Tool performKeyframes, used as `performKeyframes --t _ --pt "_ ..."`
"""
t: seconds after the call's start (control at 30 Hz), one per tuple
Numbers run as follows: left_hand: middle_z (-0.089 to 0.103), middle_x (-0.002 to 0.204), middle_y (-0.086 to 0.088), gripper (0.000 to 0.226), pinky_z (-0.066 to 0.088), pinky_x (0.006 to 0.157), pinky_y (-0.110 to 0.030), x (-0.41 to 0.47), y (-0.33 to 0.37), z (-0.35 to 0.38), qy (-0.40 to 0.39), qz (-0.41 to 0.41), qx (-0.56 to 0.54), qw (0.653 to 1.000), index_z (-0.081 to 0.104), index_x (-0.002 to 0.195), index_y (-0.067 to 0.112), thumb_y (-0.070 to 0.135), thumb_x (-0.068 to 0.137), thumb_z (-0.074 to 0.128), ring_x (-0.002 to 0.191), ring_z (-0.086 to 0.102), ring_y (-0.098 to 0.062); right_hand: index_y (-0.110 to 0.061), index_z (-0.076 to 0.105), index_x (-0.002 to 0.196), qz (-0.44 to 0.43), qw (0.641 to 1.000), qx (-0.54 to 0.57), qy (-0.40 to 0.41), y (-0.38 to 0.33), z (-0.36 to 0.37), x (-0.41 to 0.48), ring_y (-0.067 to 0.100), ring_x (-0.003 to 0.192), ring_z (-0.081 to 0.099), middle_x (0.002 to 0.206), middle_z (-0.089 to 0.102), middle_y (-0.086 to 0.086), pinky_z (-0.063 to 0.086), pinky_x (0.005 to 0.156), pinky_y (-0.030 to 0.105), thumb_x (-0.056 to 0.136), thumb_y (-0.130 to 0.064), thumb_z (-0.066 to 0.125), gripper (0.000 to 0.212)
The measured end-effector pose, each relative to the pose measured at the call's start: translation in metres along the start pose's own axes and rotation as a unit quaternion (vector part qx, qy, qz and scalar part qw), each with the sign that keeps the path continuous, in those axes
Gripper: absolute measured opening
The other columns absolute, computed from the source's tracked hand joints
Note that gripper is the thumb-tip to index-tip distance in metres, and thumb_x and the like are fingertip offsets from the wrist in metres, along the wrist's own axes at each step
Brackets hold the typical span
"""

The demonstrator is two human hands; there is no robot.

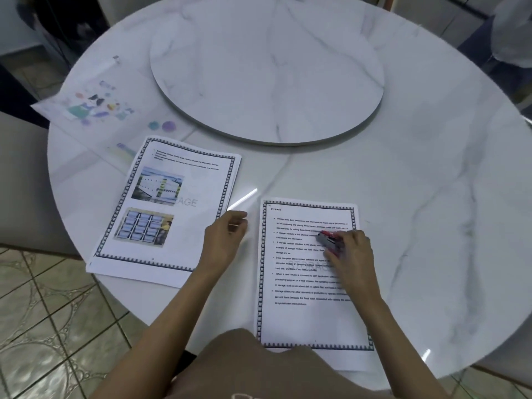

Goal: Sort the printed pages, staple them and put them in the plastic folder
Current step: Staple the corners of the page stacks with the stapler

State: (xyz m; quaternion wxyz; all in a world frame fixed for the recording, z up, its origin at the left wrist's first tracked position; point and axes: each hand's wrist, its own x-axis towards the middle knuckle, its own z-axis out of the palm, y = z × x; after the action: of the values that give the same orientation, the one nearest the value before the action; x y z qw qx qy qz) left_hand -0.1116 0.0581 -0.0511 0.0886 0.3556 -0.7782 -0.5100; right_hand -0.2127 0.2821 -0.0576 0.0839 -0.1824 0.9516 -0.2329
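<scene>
Two sets of printed pages lie on the round marble table [417, 174]. The left stack [161, 214] shows two pictures inside a patterned border. The right text page [305, 286], headed "STORAGE", lies in front of me. My right hand [352, 254] grips a small red and grey stapler [328, 240] over the middle of the text page. Hovering between the two sets, my left hand [226, 237] has loosely curled fingers and holds nothing. A clear plastic folder [95, 105] with colourful cartoon prints lies at the far left of the table.
A marble lazy Susan [267, 70] takes up the table's middle. Tiled floor [43, 326] shows at the lower left. A chair back [20, 180] stands at the left edge. Someone in white [515, 30] is at the far right corner.
</scene>
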Motion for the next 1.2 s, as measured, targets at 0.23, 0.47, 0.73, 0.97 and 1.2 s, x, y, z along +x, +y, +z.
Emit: performKeyframes --t 0.23,0.47,0.73,0.97,1.2 --pt "0.065 0.099 0.003 0.022 0.038 0.068 0.005 0.011 -0.01 -0.034 -0.01 0.035 0.017 0.999 0.063 0.11 0.013 0.01 0.089 0.057 0.083 0.057 -0.003 -0.009 0.061 0.109 -0.046 0.992 0.111 0.025 -0.063 0.012 0.001 0.011 0.098 0.047 0.104 0.046 -0.002 0.042 0.088 0.024 0.088 -0.013 0.059 0.022" --pt "0.064 0.113 -0.001 0.026 0.037 0.072 -0.002 0.026 -0.037 -0.09 0.022 0.045 0.03 0.998 0.061 0.115 0.011 0.008 0.09 0.055 0.096 0.056 -0.01 -0.009 0.062 0.11 0.032 0.981 0.184 -0.059 -0.146 0.065 -0.002 0.01 0.083 0.051 0.1 0.054 0.003 0.033 0.069 -0.002 0.087 -0.016 0.059 0.024" --pt "0.051 0.125 -0.014 0.035 0.034 0.093 -0.024 0.067 -0.059 -0.165 0.14 0.014 0.031 0.99 0.051 0.126 0.006 0.01 0.092 0.05 0.117 0.047 -0.025 -0.018 0.048 0.092 0.112 0.983 0.137 -0.047 -0.19 0.102 0.008 0.012 0.084 0.038 0.093 0.042 0.004 0.022 0.067 0.017 0.09 -0.024 0.055 0.01" --pt "0.05 0.131 -0.019 0.049 0.018 0.108 -0.037 0.11 -0.072 -0.184 0.005 -0.084 0.113 0.99 0.04 0.135 0.002 0.023 0.092 0.051 0.127 0.036 -0.033 -0.007 0.055 0.112 0.184 0.965 0.183 -0.032 -0.22 0.118 0.019 0.02 0.094 0.047 0.107 0.049 0.012 0.026 0.074 0.014 0.093 -0.019 0.05 0.023" --pt "0.05 0.133 -0.015 0.049 0.04 0.094 -0.034 0.124 -0.065 -0.194 -0.075 -0.131 -0.001 0.989 0.031 0.138 0.005 0.02 0.094 0.049 0.121 0.048 -0.031 -0.008 0.058 0.089 0.219 0.954 0.204 -0.019 -0.239 0.125 0.029 0.026 0.09 0.052 0.093 0.055 0.012 0.032 0.063 0.022 0.092 -0.02 0.05 0.015"
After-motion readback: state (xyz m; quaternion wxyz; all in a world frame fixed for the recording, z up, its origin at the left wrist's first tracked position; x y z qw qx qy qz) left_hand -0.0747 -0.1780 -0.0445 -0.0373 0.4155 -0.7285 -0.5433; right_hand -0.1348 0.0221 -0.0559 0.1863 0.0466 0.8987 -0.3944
